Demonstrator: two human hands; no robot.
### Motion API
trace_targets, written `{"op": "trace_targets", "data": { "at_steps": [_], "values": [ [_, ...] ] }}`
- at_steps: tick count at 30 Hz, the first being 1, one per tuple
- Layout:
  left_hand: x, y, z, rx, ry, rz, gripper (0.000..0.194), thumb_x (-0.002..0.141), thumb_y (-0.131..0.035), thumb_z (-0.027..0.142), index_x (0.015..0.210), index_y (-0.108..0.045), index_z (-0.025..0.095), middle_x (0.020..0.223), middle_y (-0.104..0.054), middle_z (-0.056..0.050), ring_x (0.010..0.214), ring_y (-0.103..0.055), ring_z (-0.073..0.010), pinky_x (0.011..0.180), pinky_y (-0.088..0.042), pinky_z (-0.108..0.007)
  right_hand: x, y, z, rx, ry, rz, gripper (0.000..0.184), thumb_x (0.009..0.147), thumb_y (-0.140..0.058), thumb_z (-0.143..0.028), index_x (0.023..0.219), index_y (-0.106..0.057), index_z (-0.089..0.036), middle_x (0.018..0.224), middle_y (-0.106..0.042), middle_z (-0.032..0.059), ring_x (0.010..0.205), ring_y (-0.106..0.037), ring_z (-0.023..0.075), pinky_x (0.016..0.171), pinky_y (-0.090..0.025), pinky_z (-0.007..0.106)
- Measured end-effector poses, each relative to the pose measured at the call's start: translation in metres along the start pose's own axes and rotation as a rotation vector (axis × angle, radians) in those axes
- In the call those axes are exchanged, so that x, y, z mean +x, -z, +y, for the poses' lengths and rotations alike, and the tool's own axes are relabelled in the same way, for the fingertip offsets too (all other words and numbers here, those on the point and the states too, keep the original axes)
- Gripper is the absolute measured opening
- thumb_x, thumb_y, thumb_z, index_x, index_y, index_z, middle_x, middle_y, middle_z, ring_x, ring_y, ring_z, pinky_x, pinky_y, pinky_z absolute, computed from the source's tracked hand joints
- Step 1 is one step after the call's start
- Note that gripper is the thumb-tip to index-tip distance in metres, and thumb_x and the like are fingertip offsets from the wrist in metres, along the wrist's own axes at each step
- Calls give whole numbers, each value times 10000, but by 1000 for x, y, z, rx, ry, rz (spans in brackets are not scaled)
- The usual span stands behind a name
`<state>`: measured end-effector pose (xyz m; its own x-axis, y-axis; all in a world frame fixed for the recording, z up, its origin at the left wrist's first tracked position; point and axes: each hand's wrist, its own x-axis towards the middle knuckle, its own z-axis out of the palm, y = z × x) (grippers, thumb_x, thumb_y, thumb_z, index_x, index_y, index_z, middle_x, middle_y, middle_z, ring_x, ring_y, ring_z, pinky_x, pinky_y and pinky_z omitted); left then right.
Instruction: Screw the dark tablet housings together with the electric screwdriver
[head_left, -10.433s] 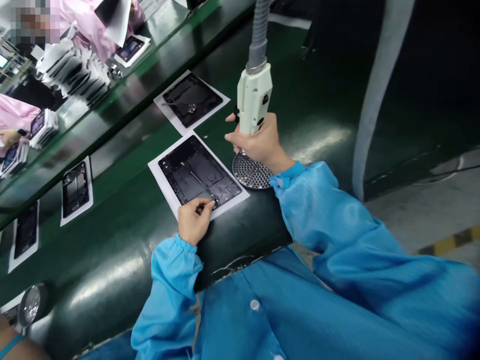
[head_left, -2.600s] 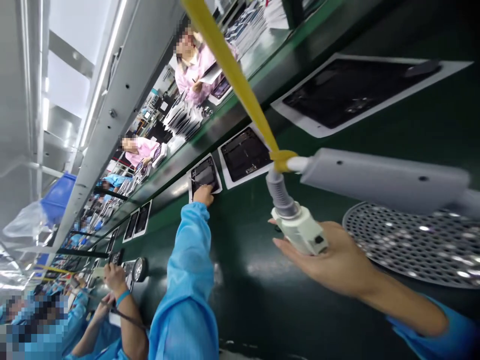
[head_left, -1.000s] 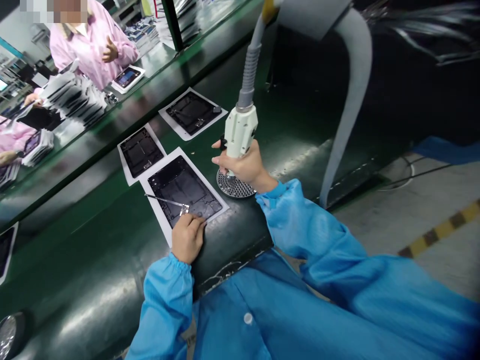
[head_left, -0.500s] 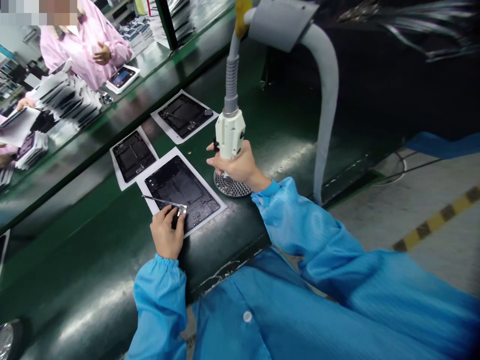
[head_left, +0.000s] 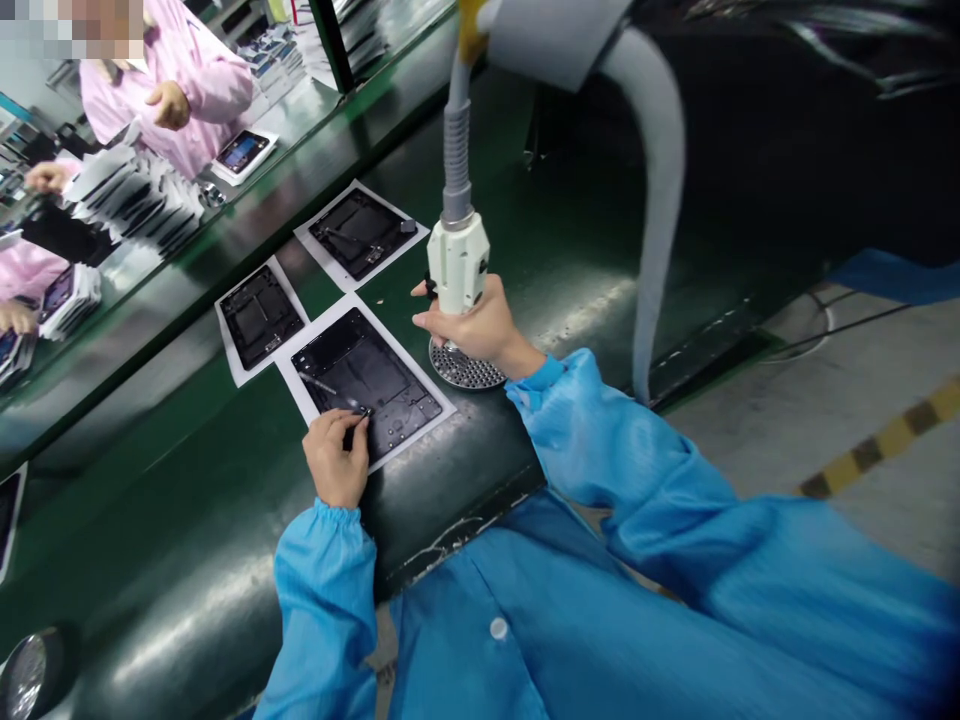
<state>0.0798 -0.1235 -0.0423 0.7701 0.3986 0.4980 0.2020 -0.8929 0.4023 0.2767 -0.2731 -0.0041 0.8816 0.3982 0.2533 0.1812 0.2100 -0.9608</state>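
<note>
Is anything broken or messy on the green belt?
Nothing looks broken or spilled. Three black panels lie on white sheets; the nearest sheet overlaps the next sheet's corner. The left hand presses the near panel; the right hand grips a white tool above a perforated disc.

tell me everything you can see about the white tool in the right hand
The white tool is a blocky, off-white, plastic-looking handpiece with small dark spots on its side. It stands upright, hung from a ribbed grey hose that runs up out of view. The right hand wraps its lower end, hiding the tip. It is poised over a round perforated metal dish on the green belt, beside the nearest black panel.
</note>
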Motion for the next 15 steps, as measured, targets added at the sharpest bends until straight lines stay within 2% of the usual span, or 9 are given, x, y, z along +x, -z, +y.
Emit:
{"op": "trace_targets", "data": {
  "at_steps": [4, 8, 11, 15],
  "values": [
    [-1, 1, 15, -187, 202, -13, 162, 819, -648, 328, 801, -716, 182, 730, -708, -15, 656, -635, -127, 655, -510, -247, -3, 2, 1, -44, 35, 22, 213, 638, -749, -212, 818, -638, -183, 480, -517, -50, 440, -513, 118, 473, -510, 316],
    [-8, -1, 23, -339, 371, -170, 179, 769, -691, 342, 812, -732, 173, 675, -702, -5, 563, -601, -109, 548, -476, -216, -4, 3, 0, -68, 56, 16, 199, 642, -769, -231, 782, -631, -201, 474, -499, -56, 468, -534, 130, 527, -550, 347],
    [-9, 1, 23, -335, 357, -301, 162, 793, -668, 314, 834, -746, 178, 739, -728, -19, 633, -639, -125, 611, -499, -231, -6, 3, -2, -66, 44, 10, 206, 642, -778, -264, 772, -626, -211, 469, -503, -60, 452, -526, 128, 524, -553, 350],
    [-5, 4, 25, -238, 279, -394, 112, 810, -651, 245, 814, -741, 180, 741, -708, -17, 641, -625, -125, 636, -494, -243, -7, 3, -5, -54, 39, 20, 223, 631, -798, -272, 756, -627, -204, 464, -496, -54, 448, -527, 129, 497, -529, 333]
  ]
}}
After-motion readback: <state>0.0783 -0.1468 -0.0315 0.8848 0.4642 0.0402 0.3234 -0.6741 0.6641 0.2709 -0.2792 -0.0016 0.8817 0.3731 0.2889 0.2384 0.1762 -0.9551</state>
